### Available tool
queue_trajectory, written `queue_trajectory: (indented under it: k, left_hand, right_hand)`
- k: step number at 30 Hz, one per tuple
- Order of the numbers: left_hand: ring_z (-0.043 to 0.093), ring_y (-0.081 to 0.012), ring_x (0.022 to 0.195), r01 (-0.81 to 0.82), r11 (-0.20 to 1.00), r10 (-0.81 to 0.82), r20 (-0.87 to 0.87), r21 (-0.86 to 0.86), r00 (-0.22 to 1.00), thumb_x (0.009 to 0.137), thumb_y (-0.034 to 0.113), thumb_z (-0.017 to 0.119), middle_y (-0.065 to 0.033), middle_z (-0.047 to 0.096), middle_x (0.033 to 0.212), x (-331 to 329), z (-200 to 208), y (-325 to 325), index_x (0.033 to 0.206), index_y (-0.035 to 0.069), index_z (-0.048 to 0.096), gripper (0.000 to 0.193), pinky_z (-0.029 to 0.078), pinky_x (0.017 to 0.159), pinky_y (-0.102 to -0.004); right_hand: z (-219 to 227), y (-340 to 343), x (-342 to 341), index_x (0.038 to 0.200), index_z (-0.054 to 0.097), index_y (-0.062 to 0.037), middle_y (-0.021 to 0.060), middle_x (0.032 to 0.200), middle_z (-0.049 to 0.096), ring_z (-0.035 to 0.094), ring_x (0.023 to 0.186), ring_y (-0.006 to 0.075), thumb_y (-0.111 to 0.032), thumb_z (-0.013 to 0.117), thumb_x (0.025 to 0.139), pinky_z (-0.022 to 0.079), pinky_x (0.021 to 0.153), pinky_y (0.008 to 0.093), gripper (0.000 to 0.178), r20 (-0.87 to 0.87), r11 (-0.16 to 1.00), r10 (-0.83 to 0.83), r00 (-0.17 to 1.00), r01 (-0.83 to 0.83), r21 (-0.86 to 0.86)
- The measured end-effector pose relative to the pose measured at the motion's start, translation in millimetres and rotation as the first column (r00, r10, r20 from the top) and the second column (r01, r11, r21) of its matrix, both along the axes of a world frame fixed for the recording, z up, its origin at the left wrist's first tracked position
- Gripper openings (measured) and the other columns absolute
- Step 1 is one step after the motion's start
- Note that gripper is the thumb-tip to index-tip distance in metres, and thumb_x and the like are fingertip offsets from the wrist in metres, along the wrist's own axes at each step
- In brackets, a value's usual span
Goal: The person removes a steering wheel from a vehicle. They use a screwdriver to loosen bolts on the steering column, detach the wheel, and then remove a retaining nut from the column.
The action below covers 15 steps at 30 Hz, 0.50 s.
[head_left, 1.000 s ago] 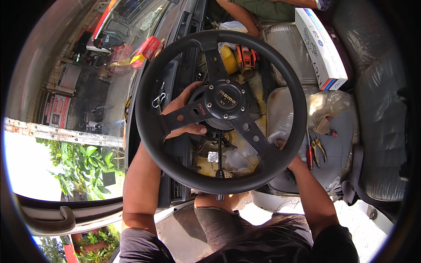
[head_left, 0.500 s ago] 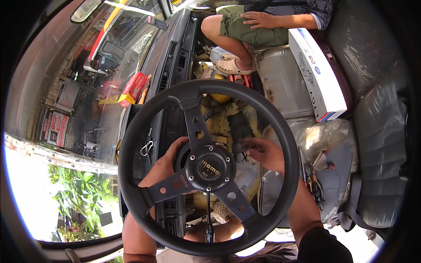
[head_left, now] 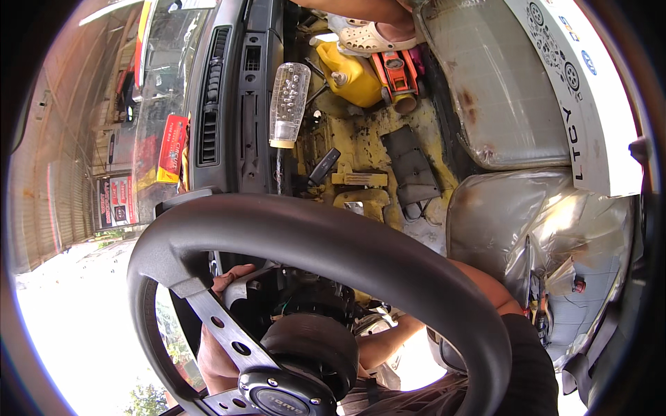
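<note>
A black three-spoke steering wheel (head_left: 333, 222) fills the lower middle, tilted toward me. Behind its left side, my left hand (head_left: 232, 277) rests on the steering column, its visible fingers bent over a dark grey column part (head_left: 243, 295). Beside that part is the black column body (head_left: 305, 347), where a few thin wires show. My right forearm (head_left: 485, 288) passes behind the wheel's right rim, which hides that hand. Above the rim stands a clear, bubbled knob (head_left: 288, 104) on a thin metal lever, touched by no hand.
On the yellow, worn floor are a black pedal-like mat (head_left: 413, 166), a yellow jug (head_left: 350, 76) and an orange jack (head_left: 399, 76). A person's foot in a beige clog (head_left: 374, 36) is near them. A white box (head_left: 583, 90) and tools (head_left: 538, 298) lie on the right seats.
The view has shifted closer over the wheel, which looks larger and lower. My right hand, seen through the wheel before, is now behind the rim. The left remains at the column.
</note>
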<state>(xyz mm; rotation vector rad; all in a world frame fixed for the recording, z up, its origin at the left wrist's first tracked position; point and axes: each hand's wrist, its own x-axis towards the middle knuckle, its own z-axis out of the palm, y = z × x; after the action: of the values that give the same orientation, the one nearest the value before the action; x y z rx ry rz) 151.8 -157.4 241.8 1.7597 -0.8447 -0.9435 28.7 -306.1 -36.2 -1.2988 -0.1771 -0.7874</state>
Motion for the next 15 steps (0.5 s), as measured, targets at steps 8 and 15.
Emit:
queue_trajectory:
  k: [8,15]
  left_hand:
    - [0.067,-0.0339,0.133,0.047,0.992,-0.026,0.18,-0.113,0.983,0.097,0.025,0.077,-0.0205,0.064,0.149,-15,17,-5,0.153,0.006,0.055,0.064,0.054,0.116,-0.0443]
    - [0.067,-0.0338,0.133,0.035,0.987,0.001,0.228,-0.154,0.974,0.097,0.026,0.077,-0.0203,0.064,0.149,-27,25,13,0.154,0.005,0.055,0.065,0.054,0.116,-0.0443]
  right_hand:
    - [2,-4,-5,0.142,0.068,-0.009,0.0154,0.134,0.072,0.074,0.116,0.0396,-0.009,0.079,0.097,0.062,0.097,0.0464,0.046,-0.29,0.97,-0.243,0.926,0.222,-0.104]
    - [-32,17,33,0.135,0.068,-0.0052,0.0208,0.114,0.079,0.076,0.108,0.0413,-0.008,0.072,0.101,0.06,0.092,0.0485,0.035,-0.265,0.99,-0.131,0.955,0.138,0.006]
